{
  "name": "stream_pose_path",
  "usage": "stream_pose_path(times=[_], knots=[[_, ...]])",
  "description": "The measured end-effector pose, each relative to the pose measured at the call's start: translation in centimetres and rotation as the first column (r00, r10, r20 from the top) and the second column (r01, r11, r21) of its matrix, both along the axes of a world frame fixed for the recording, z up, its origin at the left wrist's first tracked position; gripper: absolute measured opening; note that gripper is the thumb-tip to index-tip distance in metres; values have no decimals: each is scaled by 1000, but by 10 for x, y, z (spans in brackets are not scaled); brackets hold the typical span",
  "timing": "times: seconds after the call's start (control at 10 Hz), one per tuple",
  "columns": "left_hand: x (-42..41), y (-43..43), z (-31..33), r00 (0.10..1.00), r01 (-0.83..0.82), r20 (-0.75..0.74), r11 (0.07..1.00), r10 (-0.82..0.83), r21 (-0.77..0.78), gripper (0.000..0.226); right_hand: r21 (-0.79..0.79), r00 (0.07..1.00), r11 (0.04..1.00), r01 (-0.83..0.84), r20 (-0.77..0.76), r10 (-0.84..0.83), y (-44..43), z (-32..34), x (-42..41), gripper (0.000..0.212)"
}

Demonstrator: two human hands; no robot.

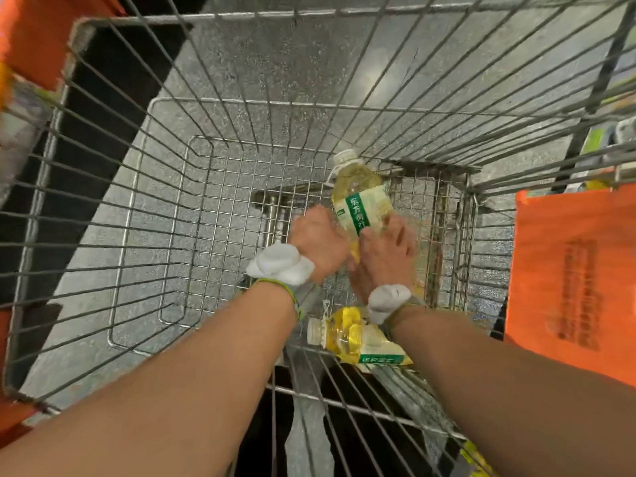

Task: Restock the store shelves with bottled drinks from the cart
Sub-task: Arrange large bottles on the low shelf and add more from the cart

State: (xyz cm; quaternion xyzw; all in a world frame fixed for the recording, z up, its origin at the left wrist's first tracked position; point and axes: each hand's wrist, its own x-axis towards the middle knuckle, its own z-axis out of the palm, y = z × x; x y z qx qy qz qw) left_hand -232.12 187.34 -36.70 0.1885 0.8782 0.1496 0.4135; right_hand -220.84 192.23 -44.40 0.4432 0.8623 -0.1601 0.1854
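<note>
Yellow bottle (361, 201), seemingly gripped by hands (318, 241) (387, 251).

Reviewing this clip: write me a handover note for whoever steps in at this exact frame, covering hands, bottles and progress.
Left hand: grips the held bottle from its left side.
Right hand: grips the same bottle's lower part from the right.
The held bottle is low inside the cart, cap pointing away. A second bottle lies on its side nearer the person, below the right wrist.
Done: one bottle grasped.
Left: lift it out, shelve it, then fetch the second bottle.
</note>
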Motion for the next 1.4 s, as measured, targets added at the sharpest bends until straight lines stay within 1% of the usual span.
stream_pose_path(times=[0.1, 0.2, 0.3, 0.4, 0.5, 0.6, 0.7, 0.8, 0.9, 1.0, 1.1, 1.2, 1.3, 1.4], knots=[[-1, -6, -1, 999, -31, 24, 999, 30, 29, 32, -97, 978, 982, 162, -119, -173, -1, 1, -5, 43], [0, -12, -1, 999, -38, -8, 999, 38, 4, 33, -135, 970, 963, 233, -45, -241, 3, -1, -2, 77], [-6, -14, -2, 1000, -19, 24, 999, 18, 28, 32, -255, 935, 900, 353, 75, -346, 6, 0, -4, 99], [-10, -9, -4, 999, -34, 10, 999, 34, 34, 31, -208, 931, 909, 361, 22, -365, 10, 3, -5, 69], [-19, -1, -6, 985, -171, 5, 985, 171, -24, 33, -105, 948, 947, 304, -65, -311, 5, 13, 2, 75], [-21, -1, -4, 971, -238, 20, 971, 238, -7, 38, -166, 920, 921, 351, -122, -373, 3, 25, 5, 85], [-9, 2, 9, 900, -349, 308, 933, 308, 85, 64, -122, 842, 898, 423, -311, -440, -7, 54, -7, 78], [4, 8, 25, 834, -443, 451, 874, 318, 202, 82, -135, 806, 891, 434, -383, -450, -8, 80, -15, 67], [8, 9, 41, 815, -472, 507, 829, 281, 299, 89, -98, 752, 876, 472, -475, -458, -11, 98, -12, 65], [14, 14, 72, 850, -390, 486, 861, 202, 325, 108, -113, 665, 814, 570, -519, -537, -14, 124, -6, 69], [19, 17, 87, 844, -400, 498, 850, 198, 342, 91, -212, 556, 751, 626, -554, -620, -17, 153, -10, 61], [35, 25, 115, 856, -414, 476, 819, 202, 397, 78, -142, 553, 727, 672, -556, -620, -23, 175, 6, 65], [50, 31, 144, 852, -329, 520, 827, 52, 455, 75, -158, 492, 726, 669, -639, -592, -28, 208, 27, 61], [60, 36, 160, 854, -263, 519, 836, -30, 481, 71, -383, 264, 642, 664, -683, -681, -34, 225, 44, 60]])
